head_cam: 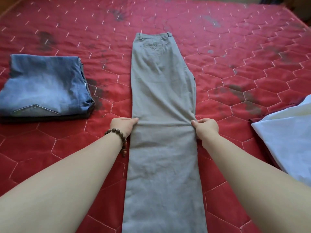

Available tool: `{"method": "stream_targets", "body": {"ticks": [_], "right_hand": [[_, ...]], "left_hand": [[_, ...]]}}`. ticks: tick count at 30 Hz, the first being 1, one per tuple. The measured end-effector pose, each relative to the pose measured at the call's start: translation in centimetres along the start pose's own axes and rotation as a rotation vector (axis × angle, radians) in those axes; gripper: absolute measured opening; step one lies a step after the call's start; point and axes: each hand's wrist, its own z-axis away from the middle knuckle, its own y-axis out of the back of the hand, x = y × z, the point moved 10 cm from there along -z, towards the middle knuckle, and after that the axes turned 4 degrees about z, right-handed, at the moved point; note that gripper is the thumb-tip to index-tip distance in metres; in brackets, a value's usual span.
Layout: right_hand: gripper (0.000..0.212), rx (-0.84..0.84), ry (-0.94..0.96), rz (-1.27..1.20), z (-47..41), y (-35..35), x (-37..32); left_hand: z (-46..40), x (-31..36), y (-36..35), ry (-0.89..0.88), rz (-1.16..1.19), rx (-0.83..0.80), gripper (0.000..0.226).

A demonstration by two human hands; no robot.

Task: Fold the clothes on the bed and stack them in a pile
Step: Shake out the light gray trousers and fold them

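Quilted red bed (235, 68) | long grey trousers (161, 91) | left grip (125, 126), right grip (206, 127) pinching edges

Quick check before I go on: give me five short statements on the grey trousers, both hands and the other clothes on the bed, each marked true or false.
1. The grey trousers lie lengthwise, waistband at the far end. True.
2. The left hand and right hand pinch opposite edges of the trousers. True.
3. The folded jeans lie right of the trousers. False: they lie to the left.
4. The bead bracelet is on the right wrist. False: it is on the left wrist.
5. A white garment lies at the right edge. True.
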Motion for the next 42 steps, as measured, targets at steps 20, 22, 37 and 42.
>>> {"method": "stream_targets", "body": {"ticks": [20,22,37,42], "right_hand": [[0.036,-0.075,-0.072,0.017,1.8,-0.8,-0.1],[0.033,-0.116,-0.097,0.033,4.9,-0.4,2.2],[0.029,-0.096,-0.130,0.363,25.6,4.0,14.7],[0.044,-0.208,-0.237,0.329,29.4,4.2,17.9]], "left_hand": [[1.9,-2.7,-0.5,0.117,0.199,-0.147,0.022],[4.0,-4.0,0.0,0.151,0.169,-0.160,0.024],[24.7,-15.4,7.0,0.305,-0.158,-0.282,0.007],[28.9,-15.3,8.6,0.210,-0.316,-0.203,0.031]]}}
